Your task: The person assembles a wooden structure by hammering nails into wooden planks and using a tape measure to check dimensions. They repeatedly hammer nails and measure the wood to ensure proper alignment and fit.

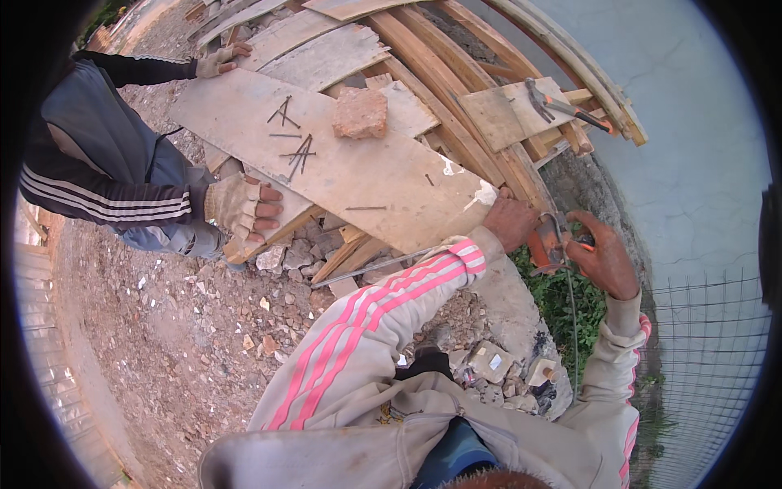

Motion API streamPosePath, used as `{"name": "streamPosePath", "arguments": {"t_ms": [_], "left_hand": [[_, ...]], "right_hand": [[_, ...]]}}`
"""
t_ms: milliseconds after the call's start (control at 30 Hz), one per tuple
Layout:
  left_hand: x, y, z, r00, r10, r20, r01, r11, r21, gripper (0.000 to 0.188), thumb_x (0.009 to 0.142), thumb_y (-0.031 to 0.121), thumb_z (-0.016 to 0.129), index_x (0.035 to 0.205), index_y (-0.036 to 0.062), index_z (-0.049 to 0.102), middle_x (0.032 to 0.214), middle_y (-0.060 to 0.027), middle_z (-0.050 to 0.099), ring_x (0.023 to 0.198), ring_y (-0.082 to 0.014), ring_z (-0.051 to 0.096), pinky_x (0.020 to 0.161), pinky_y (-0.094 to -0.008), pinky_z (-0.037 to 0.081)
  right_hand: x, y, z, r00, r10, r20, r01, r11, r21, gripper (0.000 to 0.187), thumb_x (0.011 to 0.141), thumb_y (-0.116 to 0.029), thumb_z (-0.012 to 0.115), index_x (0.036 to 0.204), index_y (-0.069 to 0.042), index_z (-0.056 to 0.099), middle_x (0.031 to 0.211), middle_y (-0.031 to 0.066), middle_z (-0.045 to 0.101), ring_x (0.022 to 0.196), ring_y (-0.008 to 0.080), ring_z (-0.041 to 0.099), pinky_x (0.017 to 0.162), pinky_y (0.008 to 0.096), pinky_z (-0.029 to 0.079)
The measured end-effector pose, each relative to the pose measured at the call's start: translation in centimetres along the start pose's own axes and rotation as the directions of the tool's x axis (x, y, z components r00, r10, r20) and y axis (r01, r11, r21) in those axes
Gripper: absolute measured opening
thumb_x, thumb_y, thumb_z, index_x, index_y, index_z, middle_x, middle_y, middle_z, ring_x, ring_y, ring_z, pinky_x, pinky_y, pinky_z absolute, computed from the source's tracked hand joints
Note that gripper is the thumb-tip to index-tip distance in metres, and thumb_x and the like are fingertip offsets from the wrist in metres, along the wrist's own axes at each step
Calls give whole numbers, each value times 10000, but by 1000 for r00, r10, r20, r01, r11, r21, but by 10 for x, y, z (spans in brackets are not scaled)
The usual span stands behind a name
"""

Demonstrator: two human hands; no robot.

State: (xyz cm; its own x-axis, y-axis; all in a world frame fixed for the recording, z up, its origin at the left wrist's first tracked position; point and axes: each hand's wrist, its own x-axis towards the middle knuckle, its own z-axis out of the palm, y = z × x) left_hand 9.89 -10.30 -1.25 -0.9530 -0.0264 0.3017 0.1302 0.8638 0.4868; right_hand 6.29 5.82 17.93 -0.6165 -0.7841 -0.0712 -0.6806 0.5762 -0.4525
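Note:
My right hand (601, 253) grips a corded orange tool (544, 247) with a curved metal part, beyond the near right end of a wide board (326, 163); its exact kind is unclear. Close beside it, my left hand (511, 222) is closed by the board's corner, against the tool's metal part, and what its fingers hold is hidden. From the tool a thin grey cord (573, 326) hangs down. Several long dark nails (301, 155) lie loose on the board, with a reddish brick (360, 112) resting on it farther back.
At the left a co-worker's gloved hand (243, 208) is by the board's edge, the other glove (220, 62) at its far end. A claw hammer (562, 106) lies on stacked timber (440, 73). Rubble (204, 326) covers the ground; a pale wall (692, 163) and wire mesh (709, 342) stand right.

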Motion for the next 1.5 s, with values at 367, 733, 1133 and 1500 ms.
{"name": "streamPosePath", "arguments": {"t_ms": [367, 733, 1133, 1500], "left_hand": [[3, -1, 12, 998, -6, -60, 2, 997, -74, 235, 960, 249, 558, 1025, 112, 739, 904, -109, 739, 855, -292, 700, 992, -484, 373], [-11, 4, 30, 999, -39, 33, 43, 989, -144, 240, 946, 263, 568, 1042, 128, 742, 947, -106, 744, 887, -281, 701, 985, -477, 366], [-2, 6, 40, 988, -141, -61, 123, 962, -243, 250, 930, 278, 579, 1060, 145, 745, 993, -104, 749, 922, -268, 703, 976, -469, 358], [4, -2, 0, 998, 35, 45, -31, 995, -94, 210, 935, 264, 586, 951, 149, 761, 897, -100, 752, 811, -266, 726, 934, -464, 361]], "right_hand": [[292, -44, 68, 991, 49, 128, -137, 329, 934, 238, 994, -209, 623, 1182, -62, 629, 1024, 59, 676, 854, 149, 695, 736, 354, 624], [462, -203, 204, 983, -38, 180, -164, 255, 953, 251, 1033, -229, 620, 1151, -8, 630, 1012, 118, 699, 865, 246, 729, 667, 423, 663], [491, -201, 218, 885, -466, -7, 444, 836, 322, 387, 938, -239, 702, 1269, -42, 666, 1043, 104, 707, 933, 216, 684, 802, 354, 557], [22, -55, 73, 959, -282, -14, 121, 365, 923, 216, 1001, -106, 547, 1014, 35, 711, 899, 135, 705, 697, 177, 674, 569, 259, 522]]}}
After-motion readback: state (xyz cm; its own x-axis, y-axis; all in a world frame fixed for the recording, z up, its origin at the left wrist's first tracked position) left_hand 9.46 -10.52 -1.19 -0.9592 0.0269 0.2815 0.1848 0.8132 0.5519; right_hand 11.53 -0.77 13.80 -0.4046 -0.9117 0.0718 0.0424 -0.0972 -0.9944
